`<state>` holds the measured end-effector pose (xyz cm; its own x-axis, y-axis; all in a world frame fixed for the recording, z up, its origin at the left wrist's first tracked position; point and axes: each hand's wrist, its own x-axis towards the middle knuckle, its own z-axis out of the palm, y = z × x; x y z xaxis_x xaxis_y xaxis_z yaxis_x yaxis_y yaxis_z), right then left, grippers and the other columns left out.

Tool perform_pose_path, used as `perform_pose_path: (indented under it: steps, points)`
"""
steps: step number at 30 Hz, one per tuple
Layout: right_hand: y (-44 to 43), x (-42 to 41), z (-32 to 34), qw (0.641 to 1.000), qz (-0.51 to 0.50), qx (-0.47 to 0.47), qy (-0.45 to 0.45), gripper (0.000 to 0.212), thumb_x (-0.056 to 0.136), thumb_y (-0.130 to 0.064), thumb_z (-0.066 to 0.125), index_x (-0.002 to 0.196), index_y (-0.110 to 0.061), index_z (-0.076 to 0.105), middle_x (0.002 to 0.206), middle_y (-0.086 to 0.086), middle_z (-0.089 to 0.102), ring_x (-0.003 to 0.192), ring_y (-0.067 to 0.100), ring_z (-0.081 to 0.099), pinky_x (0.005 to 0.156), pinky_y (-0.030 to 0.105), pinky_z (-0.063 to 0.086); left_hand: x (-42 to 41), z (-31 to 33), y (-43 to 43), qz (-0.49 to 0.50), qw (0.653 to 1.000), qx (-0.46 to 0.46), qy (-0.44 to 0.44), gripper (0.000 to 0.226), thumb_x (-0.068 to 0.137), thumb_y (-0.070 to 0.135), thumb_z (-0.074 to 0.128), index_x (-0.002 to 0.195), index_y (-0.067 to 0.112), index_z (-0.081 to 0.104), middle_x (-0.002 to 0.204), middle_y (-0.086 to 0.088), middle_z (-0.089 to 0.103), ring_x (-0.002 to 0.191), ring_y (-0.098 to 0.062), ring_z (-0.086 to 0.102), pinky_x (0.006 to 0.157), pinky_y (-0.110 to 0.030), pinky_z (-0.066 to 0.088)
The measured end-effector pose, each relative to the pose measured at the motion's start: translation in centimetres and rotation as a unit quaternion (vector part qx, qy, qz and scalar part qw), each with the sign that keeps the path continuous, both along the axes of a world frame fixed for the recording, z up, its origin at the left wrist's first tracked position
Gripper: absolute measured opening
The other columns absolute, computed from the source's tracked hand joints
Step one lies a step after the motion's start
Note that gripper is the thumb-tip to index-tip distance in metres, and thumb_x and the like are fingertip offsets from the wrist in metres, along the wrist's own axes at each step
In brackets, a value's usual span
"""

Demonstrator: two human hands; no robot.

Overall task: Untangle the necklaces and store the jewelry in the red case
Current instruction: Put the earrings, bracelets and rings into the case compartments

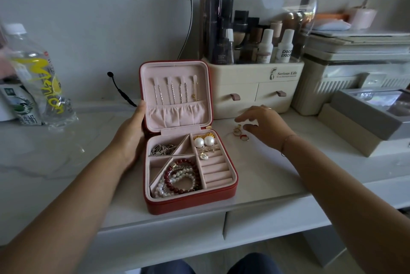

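The red case (190, 200) lies open on the worktop (266, 174), necklaces (170, 93) hanging in its lid. The left hand (131, 134) clasps the case's left side in its grip; the right hand (266, 127), grip open, hovers over rings (237, 131) right of it.

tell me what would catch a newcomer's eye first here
The open red case at the centre of the white table draws the eye, with necklaces hanging in its lid and pearl earrings and bead bracelets in its tray. The left hand holds the case's left side, while the right hand hovers over a few rings on the table to the case's right. Behind stands a clear-domed cosmetics organizer.
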<state>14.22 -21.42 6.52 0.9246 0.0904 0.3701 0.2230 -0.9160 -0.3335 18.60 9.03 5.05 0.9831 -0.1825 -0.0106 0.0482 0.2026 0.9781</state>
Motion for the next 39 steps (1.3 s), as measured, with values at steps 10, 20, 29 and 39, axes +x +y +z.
perform_pose_path:
  steps: [10,20,29,39]
  points:
    - [0.9,0.3,-0.3,1.000,0.004,0.010,0.019,0.027,0.080,-0.013,0.070,0.106,-0.018,0.070,0.097,-0.002,0.061,0.094,0.017,0.052,0.083,0.028,0.041,0.1,-0.1,-0.2,-0.011,1.000,-0.027,0.004,0.049,0.078,0.064,0.053,0.096,0.027,0.078,0.117,-0.007,0.070,0.112,-0.023,0.065,0.108,-0.045,0.041]
    - [0.9,0.1,-0.2,0.999,0.006,0.004,0.032,0.021,0.077,-0.017,0.071,0.096,-0.024,0.072,0.092,-0.008,0.054,0.089,0.010,0.046,0.083,0.033,0.044,0.0,0.1,-0.4,0.017,0.999,-0.024,0.019,0.047,0.092,0.058,0.046,0.101,0.020,0.073,0.114,-0.008,0.071,0.110,-0.024,0.066,0.106,-0.044,0.043]
    - [0.5,-1.2,0.6,0.998,-0.001,0.026,0.050,0.017,0.073,-0.016,0.077,0.072,-0.026,0.063,0.087,-0.006,0.051,0.073,0.004,0.049,0.062,0.008,0.034,0.0,0.2,-0.3,0.016,1.000,-0.014,0.017,0.048,0.092,0.058,0.044,0.108,0.021,0.070,0.116,-0.008,0.071,0.111,-0.025,0.065,0.105,-0.043,0.043]
    - [1.0,-1.1,1.2,0.997,-0.028,0.044,0.064,0.010,0.080,-0.011,0.069,0.084,-0.018,0.075,0.083,-0.003,0.070,0.078,0.013,0.064,0.078,0.027,0.052,0.0,0.3,-0.3,0.023,0.999,-0.017,0.027,0.049,0.092,0.058,0.045,0.106,0.019,0.071,0.115,-0.009,0.071,0.110,-0.025,0.066,0.106,-0.044,0.043]
